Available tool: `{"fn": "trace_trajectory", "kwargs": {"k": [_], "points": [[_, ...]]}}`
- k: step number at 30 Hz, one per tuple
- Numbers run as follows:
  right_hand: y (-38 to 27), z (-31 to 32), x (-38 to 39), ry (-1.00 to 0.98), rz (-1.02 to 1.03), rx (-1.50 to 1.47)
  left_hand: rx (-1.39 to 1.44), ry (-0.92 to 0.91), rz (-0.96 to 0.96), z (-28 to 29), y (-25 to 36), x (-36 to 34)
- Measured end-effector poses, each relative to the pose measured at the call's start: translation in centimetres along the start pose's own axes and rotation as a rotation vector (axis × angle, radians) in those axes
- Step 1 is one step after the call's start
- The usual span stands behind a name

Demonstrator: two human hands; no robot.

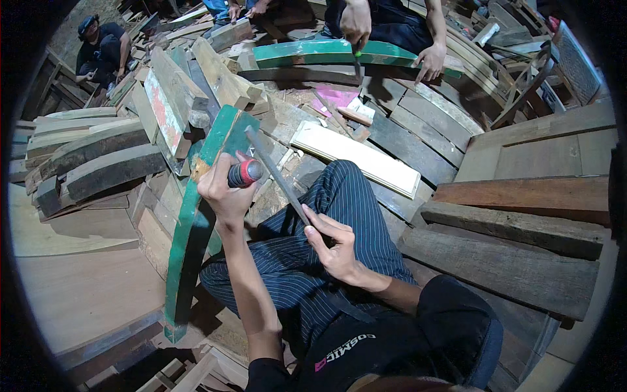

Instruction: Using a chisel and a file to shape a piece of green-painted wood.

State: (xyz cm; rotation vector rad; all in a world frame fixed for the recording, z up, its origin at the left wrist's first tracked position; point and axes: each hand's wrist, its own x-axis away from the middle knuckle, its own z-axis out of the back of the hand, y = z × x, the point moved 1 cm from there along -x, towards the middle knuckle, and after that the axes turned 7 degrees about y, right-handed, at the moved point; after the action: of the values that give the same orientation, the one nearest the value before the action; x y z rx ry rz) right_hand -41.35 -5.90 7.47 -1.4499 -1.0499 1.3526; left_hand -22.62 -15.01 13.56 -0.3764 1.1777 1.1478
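My left hand [223,191] is closed round a tool's red and black handle [245,173]; the tool's working end is hidden. That hand is over a long curved beam [186,245] with worn green paint, which stands on my left side. My right hand [333,245] pinches the lower end of a long, flat grey metal bar [279,178], which looks like a file. The bar slants up and left, and its far end comes close to the beam's top. Whether the bar touches the beam or the handled tool, I cannot tell.
Across from me a person's hand [356,26] grips a green-ended tool over another green curved beam [326,49]. A white board [356,157] lies beyond my knee. Stacked curved timbers [111,166] fill the left; thick planks [509,261] lie right. Another person [103,49] sits far left.
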Motion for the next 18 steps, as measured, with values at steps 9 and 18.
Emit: {"fn": "trace_trajectory", "kwargs": {"k": [9, 18], "points": [[3.4, 0.5, 0.1, 0.079, -0.176, -0.066, -0.008, 0.048, 0.005, 0.2, 0.4, -0.8], [12.3, 1.6, 1.6, -0.159, -0.815, -0.241, -0.057, 0.029, 0.133, 1.9, -2.6, -0.3]]}}
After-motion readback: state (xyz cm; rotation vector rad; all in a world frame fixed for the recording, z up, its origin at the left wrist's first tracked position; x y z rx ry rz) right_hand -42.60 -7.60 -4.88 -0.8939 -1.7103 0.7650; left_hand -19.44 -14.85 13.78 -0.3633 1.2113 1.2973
